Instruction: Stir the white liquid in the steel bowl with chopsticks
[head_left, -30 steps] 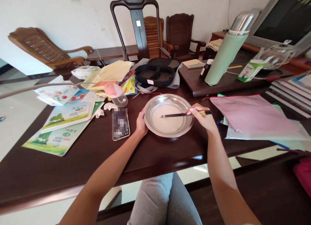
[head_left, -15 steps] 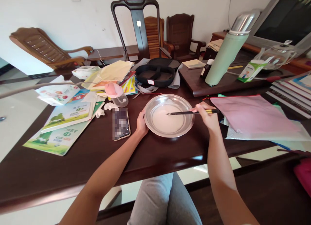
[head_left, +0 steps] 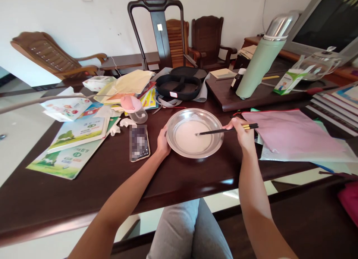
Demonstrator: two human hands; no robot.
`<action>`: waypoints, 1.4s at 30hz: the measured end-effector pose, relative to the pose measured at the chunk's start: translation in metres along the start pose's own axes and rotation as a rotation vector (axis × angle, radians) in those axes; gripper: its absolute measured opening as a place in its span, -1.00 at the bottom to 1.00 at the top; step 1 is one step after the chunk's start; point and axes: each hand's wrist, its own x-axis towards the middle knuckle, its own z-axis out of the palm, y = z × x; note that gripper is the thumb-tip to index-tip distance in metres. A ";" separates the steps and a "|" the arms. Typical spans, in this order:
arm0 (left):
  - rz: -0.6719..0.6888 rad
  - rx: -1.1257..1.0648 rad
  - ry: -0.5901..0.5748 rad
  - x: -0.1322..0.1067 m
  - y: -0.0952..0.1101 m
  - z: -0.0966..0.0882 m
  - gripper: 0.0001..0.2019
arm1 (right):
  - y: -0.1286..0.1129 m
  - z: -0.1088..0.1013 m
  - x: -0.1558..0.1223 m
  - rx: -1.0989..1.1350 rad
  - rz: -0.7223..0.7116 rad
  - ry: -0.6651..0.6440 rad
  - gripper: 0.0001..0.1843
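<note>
On my feed the metal bowl (head_left: 173,139) sits near the front edge of the table (head_left: 195,177), my left hand (head_left: 163,141) partly curled and gripping its left rim, my right hand (head_left: 242,134) closed round the black chopsticks (head_left: 211,132), their tips at the pale liquid (head_left: 187,141). I'd judge the bowl light, stiff and hard to break, but slick when wet, so best held at the rim; the slim chopsticks, by their upper half

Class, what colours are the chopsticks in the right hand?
The chopsticks are black with gold bands; head view.
</note>
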 end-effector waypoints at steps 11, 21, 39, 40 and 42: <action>-0.007 0.006 -0.001 0.001 -0.002 -0.002 -0.59 | -0.001 0.001 0.001 -0.025 0.005 -0.064 -0.32; 0.003 -0.001 -0.003 0.002 -0.002 -0.003 -0.66 | -0.002 0.006 -0.001 -0.034 -0.009 -0.240 -0.35; -0.001 0.001 0.018 0.002 -0.002 -0.002 -0.65 | 0.001 -0.002 0.000 -0.011 -0.016 -0.017 -0.28; -0.003 0.004 0.015 0.002 -0.001 -0.002 -0.64 | -0.001 -0.002 -0.001 0.011 -0.007 -0.045 -0.28; -0.004 0.005 0.012 0.002 -0.001 -0.003 -0.63 | -0.004 0.000 -0.002 0.034 0.006 -0.167 -0.30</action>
